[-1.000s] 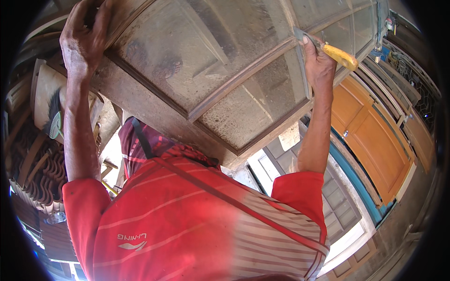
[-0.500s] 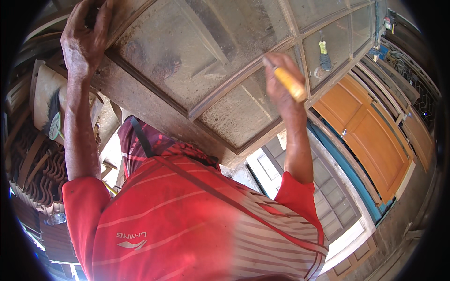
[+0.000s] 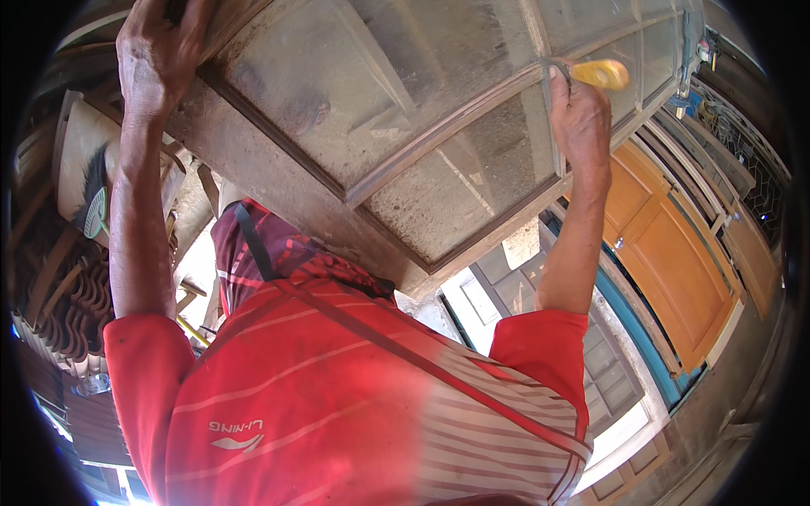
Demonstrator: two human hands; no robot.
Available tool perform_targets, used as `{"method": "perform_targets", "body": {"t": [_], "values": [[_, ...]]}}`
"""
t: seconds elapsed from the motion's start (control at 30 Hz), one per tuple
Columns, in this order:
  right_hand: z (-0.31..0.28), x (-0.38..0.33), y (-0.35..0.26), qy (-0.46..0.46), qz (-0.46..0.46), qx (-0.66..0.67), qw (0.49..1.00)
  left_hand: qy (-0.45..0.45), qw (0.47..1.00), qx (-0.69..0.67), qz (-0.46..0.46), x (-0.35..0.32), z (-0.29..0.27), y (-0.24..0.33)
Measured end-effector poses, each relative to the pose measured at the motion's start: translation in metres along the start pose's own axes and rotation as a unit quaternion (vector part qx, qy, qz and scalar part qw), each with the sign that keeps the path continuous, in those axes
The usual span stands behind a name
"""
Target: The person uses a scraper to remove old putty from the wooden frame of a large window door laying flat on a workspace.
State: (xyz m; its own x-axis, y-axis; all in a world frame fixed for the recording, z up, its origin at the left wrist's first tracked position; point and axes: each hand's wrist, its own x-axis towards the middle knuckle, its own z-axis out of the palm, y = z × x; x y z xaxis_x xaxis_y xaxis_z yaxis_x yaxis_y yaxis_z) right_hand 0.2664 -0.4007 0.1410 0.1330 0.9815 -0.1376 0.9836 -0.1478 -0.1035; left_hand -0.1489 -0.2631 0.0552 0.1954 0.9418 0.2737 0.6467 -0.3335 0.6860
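- The left hand (image 3: 156,55) sits at the upper left of the frame, fingers curled tightly over the top edge of the wooden window frame (image 3: 287,181); it is clenched on that dark, worn rail
- The right hand (image 3: 580,118) is in the upper right, closed around a tool with a yellow handle (image 3: 603,74); the handle juts out to the right above the knuckles, and a thin grey metal part bends from it to the left, lying against the wooden bar between two panes
- The window frame fills the top and centre of the picture, tilted so that it runs from upper left down to the middle right; its glass panes (image 3: 371,93) are dusty and clouded, divided by pale wooden bars
- Both forearms rise from the lower edge; the red striped shirt (image 3: 337,405) with a dark strap crossing it fills the bottom centre
- At the right of the frame stand orange wooden doors (image 3: 675,253), with a blue-edged frame and white panelled doors (image 3: 616,405) below them
- At the far left, dark curved wooden pieces (image 3: 59,287) are stacked
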Motion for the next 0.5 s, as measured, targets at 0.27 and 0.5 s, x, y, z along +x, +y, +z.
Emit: {"method": "perform_targets", "body": {"t": [0.27, 0.5], "values": [[-0.004, 0.005, -0.02, -0.042, -0.163, -0.012, 0.986, 0.007, 0.993, -0.105, -0.061, -0.006, 0.006, -0.032], [-0.014, 0.014, -0.014, -0.089, -0.018, -0.063, 0.994, 0.109, 0.918, -0.378, -0.052, -0.004, 0.048, -0.067]]}}
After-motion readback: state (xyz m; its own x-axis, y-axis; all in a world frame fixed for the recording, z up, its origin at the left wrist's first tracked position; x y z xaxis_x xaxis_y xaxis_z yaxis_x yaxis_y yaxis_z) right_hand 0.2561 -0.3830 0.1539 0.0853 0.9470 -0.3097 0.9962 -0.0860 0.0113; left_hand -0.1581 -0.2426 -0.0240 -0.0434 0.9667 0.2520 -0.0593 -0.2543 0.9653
